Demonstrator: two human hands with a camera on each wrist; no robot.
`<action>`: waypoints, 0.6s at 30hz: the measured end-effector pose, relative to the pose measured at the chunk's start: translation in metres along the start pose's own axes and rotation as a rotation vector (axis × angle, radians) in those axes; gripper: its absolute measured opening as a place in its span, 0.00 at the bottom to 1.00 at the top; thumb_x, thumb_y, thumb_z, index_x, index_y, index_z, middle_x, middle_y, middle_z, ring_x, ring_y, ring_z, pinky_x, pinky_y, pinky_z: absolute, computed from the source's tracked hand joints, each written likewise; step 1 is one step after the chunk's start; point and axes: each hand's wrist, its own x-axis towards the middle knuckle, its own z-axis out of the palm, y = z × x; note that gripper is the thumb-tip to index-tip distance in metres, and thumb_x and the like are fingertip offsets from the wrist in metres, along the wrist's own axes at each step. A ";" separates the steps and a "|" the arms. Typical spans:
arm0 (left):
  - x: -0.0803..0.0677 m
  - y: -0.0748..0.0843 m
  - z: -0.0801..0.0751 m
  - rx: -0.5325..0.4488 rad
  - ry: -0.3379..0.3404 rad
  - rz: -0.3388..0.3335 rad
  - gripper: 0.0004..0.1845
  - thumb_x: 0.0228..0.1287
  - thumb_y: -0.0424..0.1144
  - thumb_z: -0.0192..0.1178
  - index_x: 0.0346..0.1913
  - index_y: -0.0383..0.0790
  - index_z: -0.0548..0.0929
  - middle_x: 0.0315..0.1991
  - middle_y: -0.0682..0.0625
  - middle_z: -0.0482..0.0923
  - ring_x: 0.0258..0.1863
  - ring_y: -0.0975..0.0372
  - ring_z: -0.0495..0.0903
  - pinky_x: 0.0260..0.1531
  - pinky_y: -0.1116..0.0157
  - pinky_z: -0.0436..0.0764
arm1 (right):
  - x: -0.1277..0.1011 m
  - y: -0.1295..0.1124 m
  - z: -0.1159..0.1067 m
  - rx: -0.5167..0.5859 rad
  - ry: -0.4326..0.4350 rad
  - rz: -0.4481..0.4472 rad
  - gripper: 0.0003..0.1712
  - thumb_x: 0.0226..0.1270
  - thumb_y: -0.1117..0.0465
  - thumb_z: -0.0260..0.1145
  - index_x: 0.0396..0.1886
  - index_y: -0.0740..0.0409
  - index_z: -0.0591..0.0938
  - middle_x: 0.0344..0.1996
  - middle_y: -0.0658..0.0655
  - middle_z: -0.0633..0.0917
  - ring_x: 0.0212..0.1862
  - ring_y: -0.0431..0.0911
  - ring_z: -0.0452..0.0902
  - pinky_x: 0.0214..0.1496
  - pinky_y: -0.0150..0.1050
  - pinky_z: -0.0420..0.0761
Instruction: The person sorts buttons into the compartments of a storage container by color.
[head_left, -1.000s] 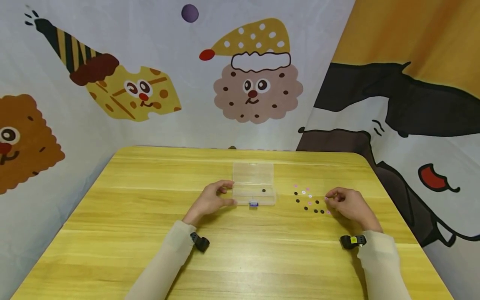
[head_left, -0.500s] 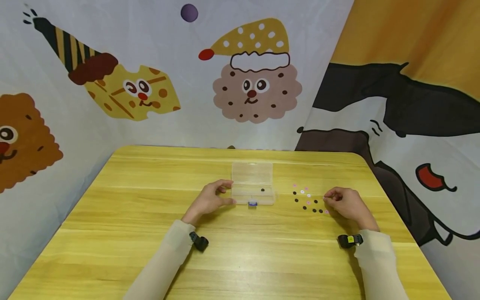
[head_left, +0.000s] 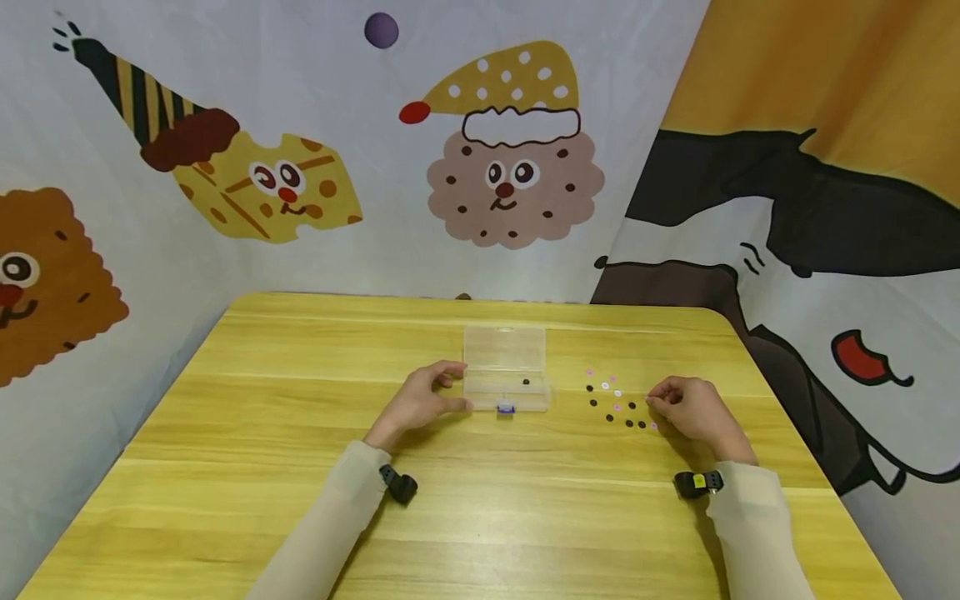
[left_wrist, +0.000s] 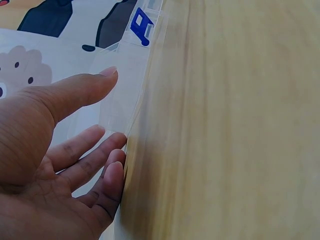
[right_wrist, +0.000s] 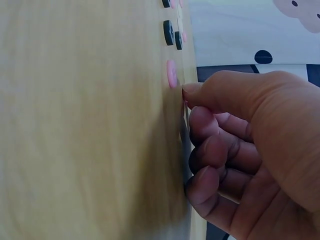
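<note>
A clear plastic box (head_left: pixel 487 402) with a blue latch (head_left: pixel 506 409) stands with its lid (head_left: pixel 505 347) raised; one black button (head_left: pixel 527 382) lies inside. My left hand (head_left: pixel 422 396) rests against the box's left side, thumb straight near the front corner and the other fingers loosely bent. In the left wrist view the thumb overlaps the box's front wall. To the right, my right hand (head_left: pixel 697 407) has thumb and index finger down at the tabletop, pinching a small pink button (right_wrist: pixel 186 104), mostly hidden by the fingertips. Another pink button (right_wrist: pixel 171 74) lies just beyond the thumb.
Several black, pink and white buttons, such as a black button (head_left: pixel 610 418) and a white button (head_left: pixel 605 386), lie scattered between box and right hand. The wooden table (head_left: pixel 480 517) meets a cartoon-printed cloth (head_left: pixel 390 258) at its back edge.
Both hands keep their places at the box and at the buttons. Only a slight shift of the head view shows.
</note>
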 end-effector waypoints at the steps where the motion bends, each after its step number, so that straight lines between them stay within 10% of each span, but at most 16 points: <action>1: 0.000 0.000 0.000 0.001 0.000 0.000 0.34 0.60 0.40 0.76 0.69 0.45 0.77 0.64 0.48 0.79 0.61 0.53 0.76 0.66 0.51 0.76 | 0.000 0.000 0.000 -0.002 -0.001 0.001 0.08 0.73 0.57 0.67 0.40 0.57 0.87 0.29 0.52 0.85 0.30 0.45 0.75 0.31 0.37 0.75; 18: 0.000 -0.001 0.000 -0.008 -0.006 0.015 0.35 0.59 0.40 0.76 0.70 0.44 0.77 0.64 0.47 0.79 0.61 0.53 0.76 0.66 0.51 0.75 | 0.002 0.004 0.000 -0.002 -0.012 -0.013 0.09 0.74 0.56 0.66 0.40 0.57 0.87 0.29 0.52 0.86 0.30 0.44 0.77 0.33 0.37 0.77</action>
